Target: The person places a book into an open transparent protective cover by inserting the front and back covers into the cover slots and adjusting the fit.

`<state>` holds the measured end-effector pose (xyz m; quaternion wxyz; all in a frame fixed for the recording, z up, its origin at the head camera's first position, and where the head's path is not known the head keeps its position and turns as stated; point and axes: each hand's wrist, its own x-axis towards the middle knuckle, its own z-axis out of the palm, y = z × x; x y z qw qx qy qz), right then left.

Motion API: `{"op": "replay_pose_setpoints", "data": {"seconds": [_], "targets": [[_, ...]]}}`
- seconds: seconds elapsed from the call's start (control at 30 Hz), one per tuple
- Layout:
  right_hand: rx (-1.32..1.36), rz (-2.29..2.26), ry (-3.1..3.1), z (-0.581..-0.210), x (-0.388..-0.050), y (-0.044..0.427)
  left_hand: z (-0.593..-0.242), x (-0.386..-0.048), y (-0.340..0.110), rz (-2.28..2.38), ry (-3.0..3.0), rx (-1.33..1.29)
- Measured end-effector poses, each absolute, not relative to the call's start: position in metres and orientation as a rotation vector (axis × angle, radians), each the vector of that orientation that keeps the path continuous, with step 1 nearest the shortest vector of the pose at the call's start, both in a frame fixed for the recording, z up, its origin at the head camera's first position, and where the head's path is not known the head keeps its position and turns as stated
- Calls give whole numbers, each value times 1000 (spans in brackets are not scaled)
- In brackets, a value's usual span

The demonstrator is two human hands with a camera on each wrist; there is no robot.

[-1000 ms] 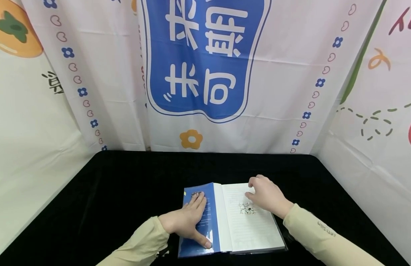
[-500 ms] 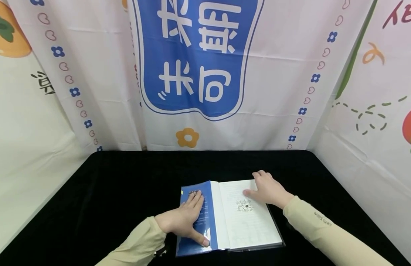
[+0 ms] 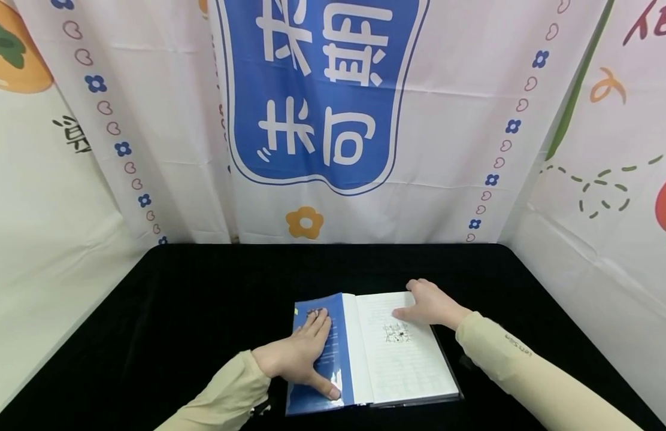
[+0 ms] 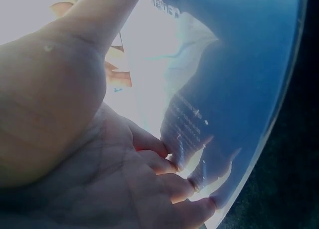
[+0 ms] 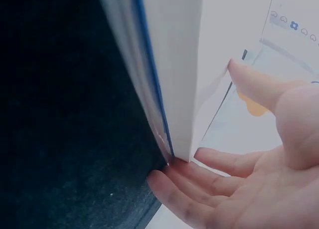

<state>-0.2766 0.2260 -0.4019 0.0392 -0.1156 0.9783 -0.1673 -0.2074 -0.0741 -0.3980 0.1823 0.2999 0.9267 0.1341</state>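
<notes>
Right hand shifts out to the top-right corner of the book, grip wide; left hand lies flat on blue flap. Book's open on table. Likely paging; next calls for pinching the page.

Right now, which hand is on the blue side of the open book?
The left hand, laid palm down on the blue side. The right hand is instead at the far right corner of the white page.

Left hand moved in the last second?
No, not visibly. Against the orange flower on the backdrop, the left hand sits in the same place on the book; the whole head view just shifted slightly.
</notes>
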Motion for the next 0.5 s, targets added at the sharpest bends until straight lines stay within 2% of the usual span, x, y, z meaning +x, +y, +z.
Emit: {"op": "replay_pose_setpoints", "data": {"seconds": [0.5], "targets": [[-338,-576,3037,-402,-276,222,-399,-207,-74,364,2625,838]]}}
